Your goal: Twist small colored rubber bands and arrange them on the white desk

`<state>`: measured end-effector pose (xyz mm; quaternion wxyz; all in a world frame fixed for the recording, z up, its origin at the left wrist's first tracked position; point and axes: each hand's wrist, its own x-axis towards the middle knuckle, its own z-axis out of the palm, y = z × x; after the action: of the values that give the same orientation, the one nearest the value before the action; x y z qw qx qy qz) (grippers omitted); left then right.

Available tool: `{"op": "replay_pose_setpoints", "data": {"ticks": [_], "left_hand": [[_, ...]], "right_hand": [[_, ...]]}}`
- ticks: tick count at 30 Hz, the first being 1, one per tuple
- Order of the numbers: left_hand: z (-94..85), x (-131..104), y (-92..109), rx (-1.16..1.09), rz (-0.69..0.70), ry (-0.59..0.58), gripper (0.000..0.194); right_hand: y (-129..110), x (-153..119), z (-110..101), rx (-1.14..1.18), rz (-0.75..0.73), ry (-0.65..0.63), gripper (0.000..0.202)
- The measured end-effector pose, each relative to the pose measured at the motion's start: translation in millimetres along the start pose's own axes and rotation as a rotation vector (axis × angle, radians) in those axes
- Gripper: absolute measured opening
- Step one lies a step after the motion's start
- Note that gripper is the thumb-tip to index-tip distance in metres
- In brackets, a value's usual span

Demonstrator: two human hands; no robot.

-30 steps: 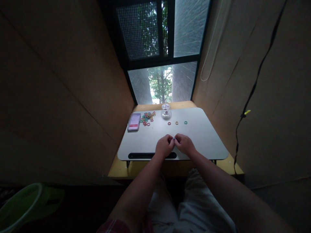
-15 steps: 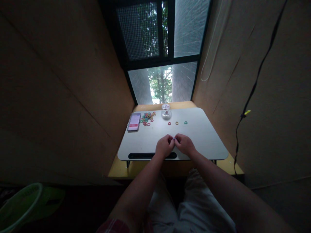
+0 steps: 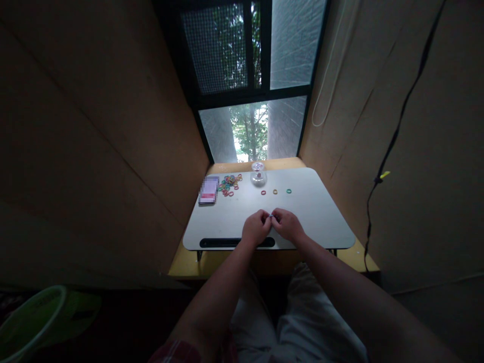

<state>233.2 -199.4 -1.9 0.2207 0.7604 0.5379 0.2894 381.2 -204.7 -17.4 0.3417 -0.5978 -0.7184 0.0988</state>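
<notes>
My left hand [image 3: 257,227] and my right hand [image 3: 287,224] meet over the near middle of the white table [image 3: 317,222]. Their fingertips pinch a small purple elastic band [image 3: 271,216] between them, most of it hidden by the fingers. Beyond my hands, three little bands lie in a spaced row: a red band [image 3: 263,192], a yellow band [image 3: 275,191] and a green band [image 3: 289,191]. Farther left is a loose pile of bands [image 3: 230,181] in mixed colours.
A clear round container [image 3: 258,178] stands at the back of the table. At the left edge lies a blurred phone-like rectangle [image 3: 208,190]. A black slot [image 3: 221,243] runs along the front edge. Walls flank both sides, and a dark cord [image 3: 395,128] hangs at the right.
</notes>
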Motion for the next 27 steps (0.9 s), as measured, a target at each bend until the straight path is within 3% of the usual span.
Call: {"op": "replay_pose_setpoints", "data": {"ticks": [27], "left_hand": [[-3.7,-0.7,3.8,-0.019,-0.015,-0.011,0.017]], "right_hand": [[-1.6,-0.1,-1.6,0.012,0.005,-0.001,0.012]]}}
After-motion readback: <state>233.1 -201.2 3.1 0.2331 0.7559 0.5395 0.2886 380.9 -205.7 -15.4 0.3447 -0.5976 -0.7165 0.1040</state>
